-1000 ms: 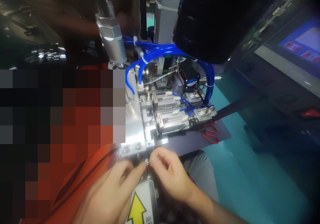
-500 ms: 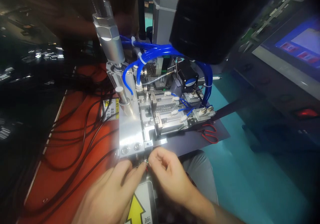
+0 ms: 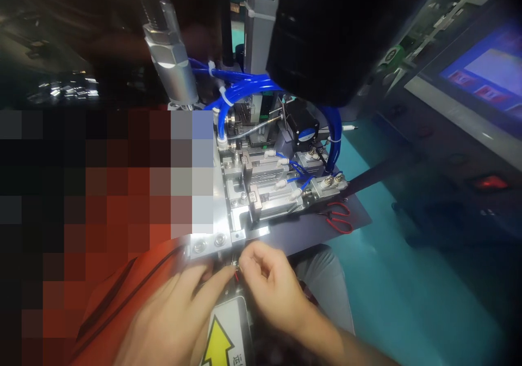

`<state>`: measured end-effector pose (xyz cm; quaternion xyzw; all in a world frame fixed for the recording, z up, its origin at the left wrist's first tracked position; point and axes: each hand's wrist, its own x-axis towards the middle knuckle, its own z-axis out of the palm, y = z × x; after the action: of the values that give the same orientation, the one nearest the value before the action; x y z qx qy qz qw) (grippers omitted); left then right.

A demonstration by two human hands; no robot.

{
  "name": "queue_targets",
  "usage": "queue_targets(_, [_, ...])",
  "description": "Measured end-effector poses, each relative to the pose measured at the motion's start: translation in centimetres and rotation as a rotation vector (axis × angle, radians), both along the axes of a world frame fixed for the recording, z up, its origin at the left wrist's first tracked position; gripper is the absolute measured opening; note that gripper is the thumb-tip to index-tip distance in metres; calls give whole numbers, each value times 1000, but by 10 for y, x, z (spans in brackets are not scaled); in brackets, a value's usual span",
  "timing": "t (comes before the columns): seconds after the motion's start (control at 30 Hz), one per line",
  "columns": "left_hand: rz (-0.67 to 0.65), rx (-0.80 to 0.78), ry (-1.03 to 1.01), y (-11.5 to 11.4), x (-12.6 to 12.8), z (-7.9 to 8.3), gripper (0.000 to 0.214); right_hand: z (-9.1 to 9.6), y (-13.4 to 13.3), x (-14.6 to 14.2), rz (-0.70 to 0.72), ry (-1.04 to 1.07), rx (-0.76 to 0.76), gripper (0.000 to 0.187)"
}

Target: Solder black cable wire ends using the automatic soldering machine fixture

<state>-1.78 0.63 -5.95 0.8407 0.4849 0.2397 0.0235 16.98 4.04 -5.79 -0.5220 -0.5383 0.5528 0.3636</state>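
Observation:
My left hand [image 3: 171,306] rests low at the machine's front edge, with its thumb and forefinger stretched toward my right fingertips and nearly closed together. My right hand [image 3: 271,287] is curled in a pinch just beside them. Between the two sets of fingertips shows a short red wire [image 3: 237,275] on a tiny part too small to name. Behind my fingers stands the metal fixture block [image 3: 210,241] with two bolts. Below them lies a white label with a yellow arrow [image 3: 219,344].
Small pneumatic cylinders [image 3: 277,200] with blue air hoses [image 3: 248,87] sit behind the fixture. Red-handled scissors [image 3: 340,217] lie on the dark plate at right. A lit screen [image 3: 489,78] is at far right. Blocky blurring hides the left side, beside dark cables on a red surface.
The view has shifted slightly, so the machine sits a little further left. Both hands keep almost the same pose, fingertips still close together; slightly more of the red wire shows.

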Motion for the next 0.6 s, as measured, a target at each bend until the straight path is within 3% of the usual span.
queue_targets(0.2, [-67,-123,-182,5,-3,4,31,-1,3,0,-2,148,-89,20])
queue_targets(0.33, [-54,-125,-146,1,-6,0,34,-2,4,1,15,207,-120,19])
queue_targets(0.6, [-61,42,46,2,-11,-4,41,-3,0,3,29,1,72,20])
